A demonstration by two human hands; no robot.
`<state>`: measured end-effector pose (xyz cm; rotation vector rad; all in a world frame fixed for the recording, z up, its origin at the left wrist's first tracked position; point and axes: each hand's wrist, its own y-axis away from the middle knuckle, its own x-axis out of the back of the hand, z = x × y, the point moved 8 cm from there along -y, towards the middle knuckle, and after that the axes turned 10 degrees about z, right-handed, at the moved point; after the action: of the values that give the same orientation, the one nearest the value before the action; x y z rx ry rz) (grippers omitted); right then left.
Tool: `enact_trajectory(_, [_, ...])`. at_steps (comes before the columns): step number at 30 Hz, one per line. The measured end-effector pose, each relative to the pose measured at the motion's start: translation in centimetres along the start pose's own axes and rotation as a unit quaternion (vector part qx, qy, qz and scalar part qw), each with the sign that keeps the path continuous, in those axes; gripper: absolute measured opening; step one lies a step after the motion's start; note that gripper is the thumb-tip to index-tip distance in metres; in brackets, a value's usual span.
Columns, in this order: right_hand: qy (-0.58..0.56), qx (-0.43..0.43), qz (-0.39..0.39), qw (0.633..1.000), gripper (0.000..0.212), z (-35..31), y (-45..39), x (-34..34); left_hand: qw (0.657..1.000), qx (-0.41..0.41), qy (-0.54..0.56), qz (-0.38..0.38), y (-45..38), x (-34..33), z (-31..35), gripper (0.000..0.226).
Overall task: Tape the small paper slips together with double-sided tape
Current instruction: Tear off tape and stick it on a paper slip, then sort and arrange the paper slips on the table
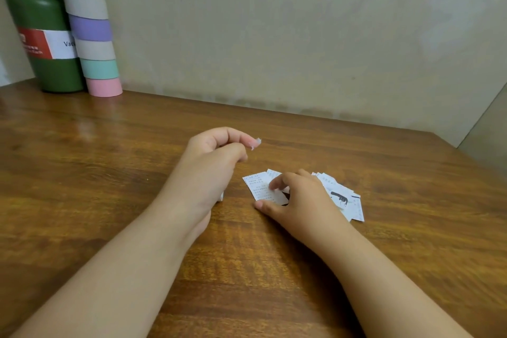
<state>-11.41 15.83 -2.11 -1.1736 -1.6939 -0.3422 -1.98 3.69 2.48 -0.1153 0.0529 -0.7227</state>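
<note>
Several small printed paper slips [341, 197] lie in a loose pile on the wooden table, right of centre. My right hand [296, 200] rests on the pile, its fingertips pressing down on one slip [259, 186] at the pile's left end. My left hand [211, 167] hovers just left of the slips with fingers curled. A tiny white scrap of tape [257, 143] sticks to its index fingertip. A bit of white [221, 196] shows under the left palm; what it is stays hidden.
A green flask [46, 44] with a red and white label stands at the back left corner. A tall stack of pastel tape rolls [90, 27] leans beside it. The wall runs close behind the table [109, 159], whose right edge slopes away.
</note>
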Motion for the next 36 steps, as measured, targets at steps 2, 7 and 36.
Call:
enact_trajectory(2, [-0.007, -0.007, -0.004, 1.000, 0.057, 0.3, 0.0, 0.1, 1.000, 0.000, -0.004, -0.003, 0.0, -0.1, 0.1, 0.028])
enact_trajectory(7, [-0.045, -0.020, -0.007, 0.999, 0.048, 0.8, 0.0, 0.7, 1.000, -0.002, -0.009, -0.006, 0.0, -0.1, 0.1, 0.027])
enact_trajectory(36, [-0.070, -0.058, 0.004, 0.996, 0.047, 1.6, -0.4, 1.6, 1.000, -0.001, -0.013, -0.014, 0.1, -0.2, -0.2, 0.029])
